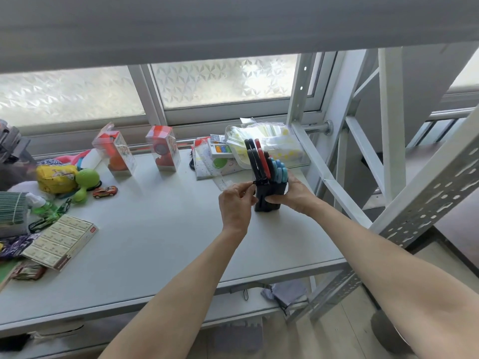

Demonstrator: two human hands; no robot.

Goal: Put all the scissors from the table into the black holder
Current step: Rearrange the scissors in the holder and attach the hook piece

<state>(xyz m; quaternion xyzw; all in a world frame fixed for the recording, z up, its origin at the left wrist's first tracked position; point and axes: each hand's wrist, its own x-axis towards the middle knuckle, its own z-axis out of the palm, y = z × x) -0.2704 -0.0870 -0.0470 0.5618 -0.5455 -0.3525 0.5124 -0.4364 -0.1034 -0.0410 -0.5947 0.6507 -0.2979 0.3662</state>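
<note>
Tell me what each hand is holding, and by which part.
Right hand grips the black holder by its side. Left hand pinches something small and dark at its top rim.

The black holder (269,196) is hiding the scissor blades, and the right hand (290,194) is covering its far side. The left hand (236,203) is pinching something too small to make out at the holder's rim. The picture's left edge is cutting off the clutter (10,208) on the worktop (168,229).

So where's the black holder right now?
In the head view, the black holder stands right of centre on the table, gripped between the left hand and right hand.
</note>
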